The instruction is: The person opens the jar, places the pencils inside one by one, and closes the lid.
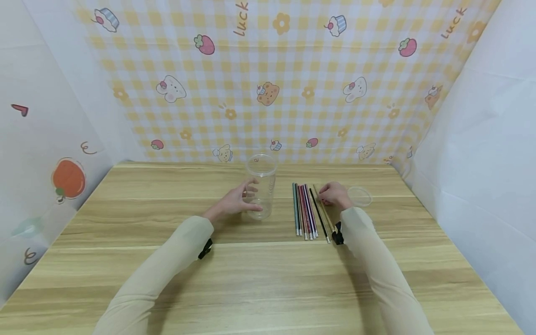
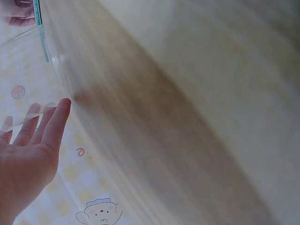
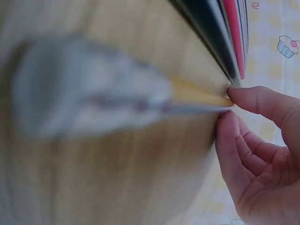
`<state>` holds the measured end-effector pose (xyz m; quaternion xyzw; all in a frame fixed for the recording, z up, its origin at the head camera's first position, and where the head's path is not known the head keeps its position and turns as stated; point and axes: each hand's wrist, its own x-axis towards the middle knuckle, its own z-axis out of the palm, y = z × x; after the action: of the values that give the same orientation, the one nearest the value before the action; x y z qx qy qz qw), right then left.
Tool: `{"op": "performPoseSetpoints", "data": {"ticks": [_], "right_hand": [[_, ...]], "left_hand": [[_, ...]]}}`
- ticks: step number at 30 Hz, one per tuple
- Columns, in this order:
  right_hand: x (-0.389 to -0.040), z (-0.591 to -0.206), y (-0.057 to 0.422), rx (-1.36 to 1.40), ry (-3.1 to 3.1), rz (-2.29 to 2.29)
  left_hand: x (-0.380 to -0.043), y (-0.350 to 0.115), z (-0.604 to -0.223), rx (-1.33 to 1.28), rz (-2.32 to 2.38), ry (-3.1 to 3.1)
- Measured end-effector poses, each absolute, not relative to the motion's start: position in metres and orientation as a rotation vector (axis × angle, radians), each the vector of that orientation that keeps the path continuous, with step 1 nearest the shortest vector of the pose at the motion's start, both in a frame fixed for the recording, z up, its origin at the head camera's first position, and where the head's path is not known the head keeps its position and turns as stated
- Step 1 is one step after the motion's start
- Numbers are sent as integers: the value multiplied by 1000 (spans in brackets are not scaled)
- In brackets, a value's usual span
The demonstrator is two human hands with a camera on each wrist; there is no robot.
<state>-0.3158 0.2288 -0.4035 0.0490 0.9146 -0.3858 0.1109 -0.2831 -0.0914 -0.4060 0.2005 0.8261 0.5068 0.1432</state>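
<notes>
A tall clear plastic cup (image 1: 266,186) stands upright on the wooden table. My left hand (image 1: 239,199) holds it from the left side, thumb across its front and fingers behind, showing through the plastic. In the left wrist view the fingers (image 2: 55,124) of that hand lie along the see-through wall. To the right, my right hand (image 1: 333,194) pinches a yellow-brown pencil (image 1: 328,217) near its far end, between thumb and fingertips. Its near end is large and blurred in the right wrist view. A black pencil (image 1: 320,216) lies just left of it.
Several coloured pencils (image 1: 305,211) lie side by side between the cup and my right hand, pale ends toward me. Beyond the right hand is a round clear lid (image 1: 360,197). A checked cloth (image 1: 293,65) hangs behind the table (image 1: 268,288), white cloth on both sides.
</notes>
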Motion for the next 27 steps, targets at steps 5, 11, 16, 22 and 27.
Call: {"op": "performPoseSetpoints", "data": {"ticks": [5, 11, 16, 22, 27], "right_hand": [[-316, -402, 230, 113, 2713, -1061], [-311, -393, 240, 51, 2642, -1175], [-311, -371, 248, -5, 2591, -1329], [-313, -347, 252, -59, 2563, -1535], [-310, -334, 253, -115, 2556, -1648]], "left_hand": [[-283, -91, -406, 565, 1470, 2384], [-282, -90, -404, 572, 1473, 2372], [-279, -89, -399, 573, 1487, 2350], [-282, -90, -403, 562, 1497, 2353], [-281, -91, -403, 590, 1483, 2360]]}}
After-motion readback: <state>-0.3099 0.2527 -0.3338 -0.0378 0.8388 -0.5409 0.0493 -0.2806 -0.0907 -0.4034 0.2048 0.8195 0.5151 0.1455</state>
